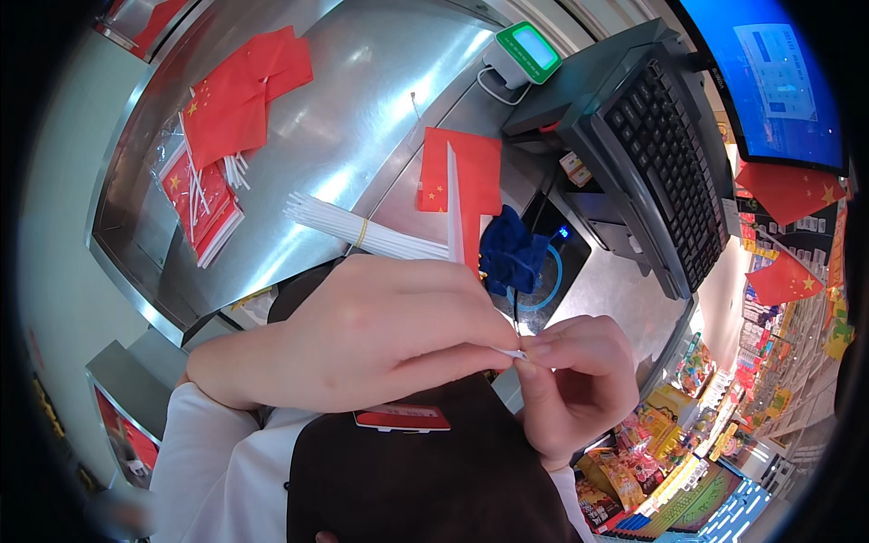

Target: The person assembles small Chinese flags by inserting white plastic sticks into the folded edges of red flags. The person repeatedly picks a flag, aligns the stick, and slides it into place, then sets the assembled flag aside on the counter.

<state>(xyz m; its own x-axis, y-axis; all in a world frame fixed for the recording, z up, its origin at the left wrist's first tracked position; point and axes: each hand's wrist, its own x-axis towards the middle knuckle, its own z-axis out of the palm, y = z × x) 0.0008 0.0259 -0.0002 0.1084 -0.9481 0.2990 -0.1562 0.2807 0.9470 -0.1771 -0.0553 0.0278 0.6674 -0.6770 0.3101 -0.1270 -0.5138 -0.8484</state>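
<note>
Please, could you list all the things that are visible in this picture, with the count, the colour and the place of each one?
small flags: several, red with yellow stars, loose and in a clear packet on the steel counter, far left
flag on stick: one, red, upright above the hands
white sticks: one bundle, yellow band, counter middle
blue cloth: one, beside the flag
keyboard: one, black, right
screen: one, blue, upper right
left hand and right hand: pinching one thin white stick

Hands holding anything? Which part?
Both hands, left hand and right hand, pinch a thin white stick at its end, between their fingertips. The rest is hidden behind the left hand.
</note>
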